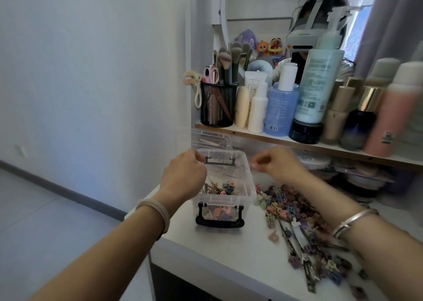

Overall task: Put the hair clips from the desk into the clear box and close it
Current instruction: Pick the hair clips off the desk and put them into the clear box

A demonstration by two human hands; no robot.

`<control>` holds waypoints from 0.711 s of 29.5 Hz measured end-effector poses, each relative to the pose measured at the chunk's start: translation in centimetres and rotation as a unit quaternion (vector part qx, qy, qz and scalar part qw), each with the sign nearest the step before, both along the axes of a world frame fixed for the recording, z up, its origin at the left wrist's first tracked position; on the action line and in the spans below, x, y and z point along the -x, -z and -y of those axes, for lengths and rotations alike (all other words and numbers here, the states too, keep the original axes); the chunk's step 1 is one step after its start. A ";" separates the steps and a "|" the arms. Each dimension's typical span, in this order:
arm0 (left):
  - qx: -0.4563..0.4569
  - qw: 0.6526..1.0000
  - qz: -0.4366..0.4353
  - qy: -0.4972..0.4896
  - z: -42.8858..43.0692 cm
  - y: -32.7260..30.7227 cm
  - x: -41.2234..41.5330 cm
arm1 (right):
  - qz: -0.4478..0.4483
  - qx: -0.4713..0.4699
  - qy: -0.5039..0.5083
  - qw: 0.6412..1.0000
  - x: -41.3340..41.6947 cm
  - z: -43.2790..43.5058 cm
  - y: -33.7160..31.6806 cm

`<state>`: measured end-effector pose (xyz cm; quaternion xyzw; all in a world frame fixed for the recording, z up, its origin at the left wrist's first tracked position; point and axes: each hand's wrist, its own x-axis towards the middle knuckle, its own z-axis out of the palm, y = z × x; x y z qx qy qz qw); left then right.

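Observation:
The clear box (246, 187) with black latches stands open on the white desk (229, 255), with several small coloured hair clips inside. Its clear lid (206, 136) stands tilted just behind it. My left hand (185, 172) is at the box's far left corner, fingers curled on the rim beside the far latch (219, 161). My right hand (279, 163) hovers just right of the box with fingers curled, thumb and forefinger together, and I see nothing between them. A pile of hair clips (295, 211) lies on the desk right of the box, partly under my right forearm.
A shelf (263, 136) above the desk carries a black mesh brush holder (218, 108) and many bottles. Round containers sit under the shelf at the right. The desk's left edge drops to the floor close to the box. A mirror stands behind the shelf.

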<state>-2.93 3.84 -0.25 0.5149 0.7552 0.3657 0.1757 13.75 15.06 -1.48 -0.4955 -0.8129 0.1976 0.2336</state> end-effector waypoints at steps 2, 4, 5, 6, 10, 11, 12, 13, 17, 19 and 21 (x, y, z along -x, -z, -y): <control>-0.001 1.000 -0.001 0.000 0.0 0.0 0.0 | -0.159 0.075 -0.072 0.982 0.4 1.5 -2.6; 0.001 1.000 -0.001 0.002 0.0 0.1 0.0 | -0.157 0.114 -0.148 0.970 0.4 2.7 -4.3; 0.001 1.000 -0.001 0.002 0.0 0.0 -0.1 | -0.133 0.129 -0.164 0.969 0.3 2.9 -4.6; 0.001 1.000 -0.001 0.003 0.0 0.0 -0.1 | -0.108 0.134 -0.159 0.972 0.2 2.9 -4.6; -0.006 1.000 0.005 0.003 0.1 0.0 -0.2 | 0.078 0.087 -0.049 0.992 -0.4 1.7 -2.7; -0.008 1.000 0.006 0.003 0.1 0.0 -0.2 | 0.157 0.084 -0.019 0.984 -0.4 1.4 -1.8; -0.008 1.000 0.006 0.003 0.1 0.0 -0.2 | 0.225 0.086 0.006 0.971 -0.5 1.0 -0.9; -0.007 1.000 0.005 0.003 0.1 0.0 -0.2 | 0.275 0.088 0.023 0.957 -0.5 0.6 0.0; -0.004 1.000 0.007 -0.006 0.2 -0.1 0.6 | 0.268 0.073 0.031 0.960 -0.1 -0.4 1.5; -0.001 1.000 0.008 -0.016 0.2 -0.1 1.1 | 0.196 0.076 0.011 0.978 0.4 -0.1 1.3; 0.000 1.000 0.011 -0.024 0.2 -0.1 1.5 | 0.152 0.065 -0.017 0.986 1.1 0.4 1.2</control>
